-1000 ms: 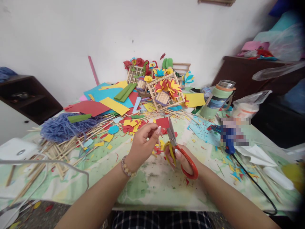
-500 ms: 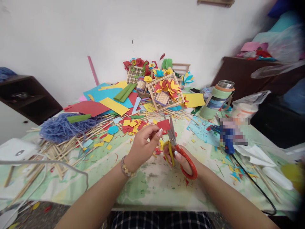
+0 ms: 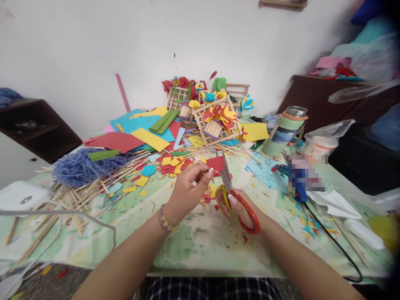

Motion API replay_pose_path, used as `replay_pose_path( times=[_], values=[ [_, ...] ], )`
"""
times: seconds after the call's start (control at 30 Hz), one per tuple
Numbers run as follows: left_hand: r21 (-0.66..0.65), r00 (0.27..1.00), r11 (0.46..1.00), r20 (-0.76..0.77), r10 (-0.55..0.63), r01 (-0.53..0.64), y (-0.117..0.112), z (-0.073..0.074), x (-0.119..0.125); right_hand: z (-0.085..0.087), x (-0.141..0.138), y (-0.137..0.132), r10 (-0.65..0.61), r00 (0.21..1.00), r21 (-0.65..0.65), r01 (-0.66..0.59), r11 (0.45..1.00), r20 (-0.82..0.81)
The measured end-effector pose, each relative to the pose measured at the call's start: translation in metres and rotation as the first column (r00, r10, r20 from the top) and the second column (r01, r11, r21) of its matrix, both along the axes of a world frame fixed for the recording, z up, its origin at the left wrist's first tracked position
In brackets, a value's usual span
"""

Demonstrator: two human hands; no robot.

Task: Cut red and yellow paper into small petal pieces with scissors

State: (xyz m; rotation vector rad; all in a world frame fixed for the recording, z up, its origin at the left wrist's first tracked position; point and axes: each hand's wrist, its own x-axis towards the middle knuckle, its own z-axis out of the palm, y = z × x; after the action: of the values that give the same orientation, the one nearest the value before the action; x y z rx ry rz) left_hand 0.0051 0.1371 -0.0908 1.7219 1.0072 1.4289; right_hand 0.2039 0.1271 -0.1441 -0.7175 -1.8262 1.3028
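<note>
My left hand (image 3: 189,187), with a beaded bracelet at the wrist, pinches a small red piece of paper (image 3: 216,164) between thumb and forefinger. Through the loops of a pair of scissors (image 3: 225,177) go the fingers of my right hand (image 3: 246,206); one loop is orange-red, the other yellow. The blades point away from me, slightly parted, at the right edge of the red paper. Below and behind my hands lies a scatter of red and yellow paper squares (image 3: 175,163). How far the blades have cut into the paper, I cannot tell.
Stick frames with paper flowers (image 3: 215,121) stand at the back. Blue yarn (image 3: 90,166), thin sticks (image 3: 71,204) and coloured sheets (image 3: 121,142) lie left. On the right are a green flask (image 3: 284,131), a blue glue gun (image 3: 299,185) with a black cord, and paper scraps (image 3: 308,227).
The scissors and my right hand have shifted slightly, the handles moving a little to the right. My left hand stays almost in place with the red paper.
</note>
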Motion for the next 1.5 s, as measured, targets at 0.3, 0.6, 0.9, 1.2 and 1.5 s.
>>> replay_pose_path(
  times=[0.3,0.6,0.9,1.2,1.5],
  values=[
    [-0.020,1.000,1.000,0.021,0.000,0.000,0.002,-0.001,0.000,-0.002,0.002,0.001,0.016,0.998,0.010,-0.017,1.000,0.054],
    [-0.060,0.999,0.998,-0.029,-0.017,0.015,0.003,-0.005,-0.004,0.000,0.001,0.002,0.045,0.997,0.013,-0.046,0.999,0.065],
    [-0.078,0.996,0.995,-0.058,-0.061,0.056,0.005,0.000,-0.008,0.001,0.001,0.002,0.093,0.995,-0.030,-0.092,0.995,0.039],
    [-0.011,0.987,0.999,-0.152,-0.052,0.050,0.006,0.001,-0.010,0.001,0.001,0.002,0.075,0.997,-0.057,-0.073,0.996,0.036],
    [-0.059,0.990,0.996,-0.123,-0.071,0.064,0.006,0.004,-0.012,0.003,0.001,0.003,0.057,0.998,-0.058,-0.055,0.997,0.033]
  ],
)
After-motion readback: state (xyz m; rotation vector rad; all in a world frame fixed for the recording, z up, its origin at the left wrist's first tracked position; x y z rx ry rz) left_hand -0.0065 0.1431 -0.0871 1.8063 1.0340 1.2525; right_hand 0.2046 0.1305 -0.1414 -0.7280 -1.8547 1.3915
